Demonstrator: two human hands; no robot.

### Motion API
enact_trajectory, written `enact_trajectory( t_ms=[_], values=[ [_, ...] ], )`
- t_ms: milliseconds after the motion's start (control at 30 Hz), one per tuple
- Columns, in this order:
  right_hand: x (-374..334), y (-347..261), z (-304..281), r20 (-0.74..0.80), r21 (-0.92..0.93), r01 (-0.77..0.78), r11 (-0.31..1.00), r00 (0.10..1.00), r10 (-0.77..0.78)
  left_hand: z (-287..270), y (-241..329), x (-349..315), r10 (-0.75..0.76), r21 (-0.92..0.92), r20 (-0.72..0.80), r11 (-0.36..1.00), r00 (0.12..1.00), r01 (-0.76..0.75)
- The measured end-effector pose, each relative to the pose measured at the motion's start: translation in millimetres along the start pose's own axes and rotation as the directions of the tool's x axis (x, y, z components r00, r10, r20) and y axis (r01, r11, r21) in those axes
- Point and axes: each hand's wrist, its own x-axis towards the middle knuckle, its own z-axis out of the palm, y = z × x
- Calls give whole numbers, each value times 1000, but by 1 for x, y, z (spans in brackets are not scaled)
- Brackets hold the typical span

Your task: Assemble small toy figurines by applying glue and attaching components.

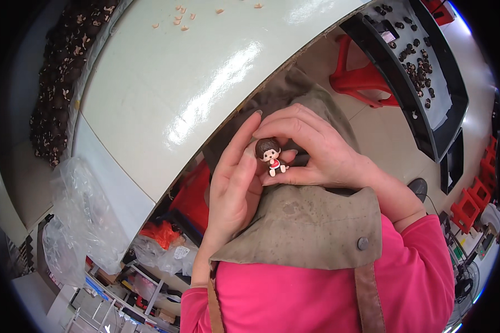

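Note:
A small brown-haired figurine (275, 157) with a pale face, a red bib and pale feet is held upright between my two hands, in front of my brown apron. My right hand (311, 144) curls round it, thumb under its feet and fingers arched over its head. On the other side my left hand (236, 180) presses its fingers against the figurine's head and side. The figurine's back is hidden by my hands. Several small pale pieces (192, 16) lie scattered on the white table (133, 100) ahead.
A heap of dark brown and pale pieces (61, 83) lies left of the table. Clear plastic bags (89, 205) hang at its corner. To the right, a black tray (383, 72) holds several small dark parts on white paper, near a red stool (366, 83).

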Motion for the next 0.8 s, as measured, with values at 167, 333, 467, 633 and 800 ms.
enact_trajectory(
  t_ms=[167, 333, 467, 633, 800],
  values=[
    [1, -3, 0, 23, 22, -43, 999, 999, 43, 4, -2, 3, -12, 88, -70, 996, 997, 18],
    [2, -2, 5, 29, 46, -21, 999, 999, 20, 10, -1, 3, -11, 144, -97, 989, 995, 25],
    [0, 1, 4, 68, -17, -18, 1000, 998, 19, -1, -7, 3, 15, 178, -75, 984, 997, -1],
    [-1, 1, 4, 29, -62, -37, 997, 999, 39, -6, -13, 2, 82, 523, 2, 849, 997, -71],
    [-5, 2, 8, 48, -19, -58, 998, 997, 59, -1, -15, 7, 125, 452, -27, 886, 992, -99]
  ],
)
